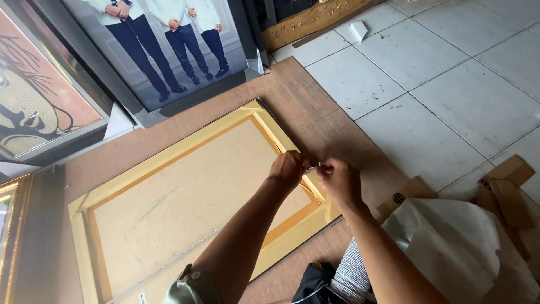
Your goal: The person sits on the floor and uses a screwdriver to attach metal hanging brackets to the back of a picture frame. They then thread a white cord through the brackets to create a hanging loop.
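A gold picture frame (pixel 101 197) lies face down on a brown board (pixel 315 118), its tan backing panel (pixel 185 208) showing. My left hand (pixel 288 169) and my right hand (pixel 339 181) meet over the frame's right edge. Both pinch a small silver metal piece (pixel 313 166) between their fingertips, just above the gold moulding. What kind of piece it is cannot be made out.
Framed pictures lean at the top left: a large photo of standing people (pixel 169 45) and a drawn portrait (pixel 34 95). Grey floor tiles (pixel 450 84) spread to the right. Cardboard scraps (pixel 506 186) and white paper (pixel 450 242) lie at the lower right.
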